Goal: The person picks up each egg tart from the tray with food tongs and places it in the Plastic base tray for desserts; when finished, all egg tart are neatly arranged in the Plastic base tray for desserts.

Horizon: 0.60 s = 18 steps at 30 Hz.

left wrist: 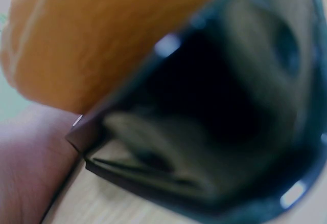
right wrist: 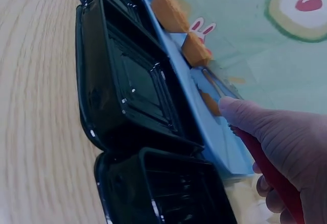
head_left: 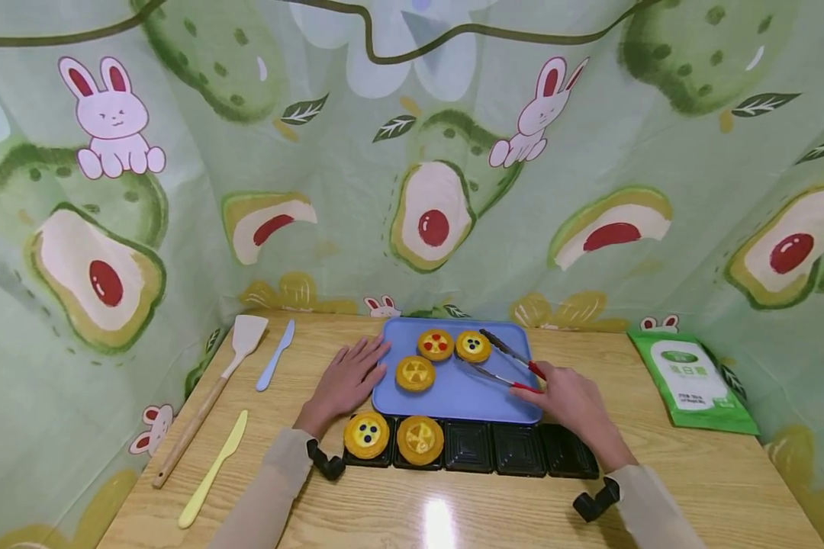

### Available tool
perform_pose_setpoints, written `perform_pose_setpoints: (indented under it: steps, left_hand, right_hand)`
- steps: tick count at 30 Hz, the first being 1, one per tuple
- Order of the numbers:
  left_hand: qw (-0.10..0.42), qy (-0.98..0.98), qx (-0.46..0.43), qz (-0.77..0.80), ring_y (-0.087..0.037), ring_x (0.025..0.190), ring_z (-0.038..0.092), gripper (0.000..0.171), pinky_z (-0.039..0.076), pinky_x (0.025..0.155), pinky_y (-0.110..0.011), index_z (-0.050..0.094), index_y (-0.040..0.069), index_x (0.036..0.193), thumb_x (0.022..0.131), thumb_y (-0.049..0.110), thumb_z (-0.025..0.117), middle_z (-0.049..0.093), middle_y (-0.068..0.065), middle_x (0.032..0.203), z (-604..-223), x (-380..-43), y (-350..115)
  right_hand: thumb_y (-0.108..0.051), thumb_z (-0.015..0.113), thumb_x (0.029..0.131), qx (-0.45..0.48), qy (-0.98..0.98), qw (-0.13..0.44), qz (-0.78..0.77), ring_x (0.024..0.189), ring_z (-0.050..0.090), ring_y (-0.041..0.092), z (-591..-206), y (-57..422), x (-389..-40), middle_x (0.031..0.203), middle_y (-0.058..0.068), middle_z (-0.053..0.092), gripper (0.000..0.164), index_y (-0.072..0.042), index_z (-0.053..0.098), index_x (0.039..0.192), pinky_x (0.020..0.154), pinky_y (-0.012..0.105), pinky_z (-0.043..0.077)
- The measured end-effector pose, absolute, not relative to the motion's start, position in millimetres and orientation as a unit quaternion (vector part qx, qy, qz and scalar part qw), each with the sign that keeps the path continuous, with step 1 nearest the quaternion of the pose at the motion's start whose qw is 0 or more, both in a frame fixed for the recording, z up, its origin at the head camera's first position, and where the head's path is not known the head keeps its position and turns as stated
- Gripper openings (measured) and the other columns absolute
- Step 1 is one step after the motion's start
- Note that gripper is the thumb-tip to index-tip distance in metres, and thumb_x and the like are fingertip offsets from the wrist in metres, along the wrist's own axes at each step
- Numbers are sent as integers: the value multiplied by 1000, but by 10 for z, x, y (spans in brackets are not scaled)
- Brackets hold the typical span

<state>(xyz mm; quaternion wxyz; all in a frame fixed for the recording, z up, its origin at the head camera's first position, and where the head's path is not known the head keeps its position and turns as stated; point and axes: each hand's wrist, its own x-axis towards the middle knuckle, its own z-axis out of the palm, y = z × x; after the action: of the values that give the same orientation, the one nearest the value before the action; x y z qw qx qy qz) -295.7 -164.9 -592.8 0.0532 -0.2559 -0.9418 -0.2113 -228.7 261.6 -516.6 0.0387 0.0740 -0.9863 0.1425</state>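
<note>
My right hand (head_left: 577, 404) grips metal tongs with red handles (head_left: 527, 388). Spread apart, the tong arms reach either side of an egg tart with blue dots (head_left: 473, 347) at the back of a blue tray (head_left: 467, 404). Beside it on the tray are a tart with red pieces (head_left: 436, 345) and a tart with yellow wedges (head_left: 415, 374). My left hand (head_left: 346, 381) lies with fingers extended at the tray's left edge. In front, a black compartment container (head_left: 468, 448) holds a blue-dotted tart (head_left: 366, 435) and a wedge-topped tart (head_left: 420, 440) in its two leftmost compartments.
To the left on the wooden table lie a white spatula (head_left: 206, 404), a small blue knife (head_left: 275, 357) and a yellow knife (head_left: 214, 470). A green-and-white packet (head_left: 690, 381) is at the right. A patterned cloth (head_left: 357, 191) hangs behind the table.
</note>
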Motion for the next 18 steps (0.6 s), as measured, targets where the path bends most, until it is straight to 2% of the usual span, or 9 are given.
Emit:
perform_pose_setpoints:
  steps: [8,18]
  left_hand:
    - [47,-946,-255,-197,-25,161,18,59,15,126,-59,26,36,167,112,58,24,21,12,173,-5986,-2983,-1665]
    - [49,-942,-254,-213,-28,160,20,58,15,126,-59,32,31,166,112,53,32,25,8,172,-5921,-2948,-1656]
  right_hand:
    - [-68,78,83,72,-986,33,147,53,43,17,-5199,2569,-2334,62,1,42,71,-1,67,105,49,29,27]
    - [-66,76,85,77,-985,38,151,54,42,16,-5243,2573,-2370,63,0,40,64,-4,66,99,50,29,25]
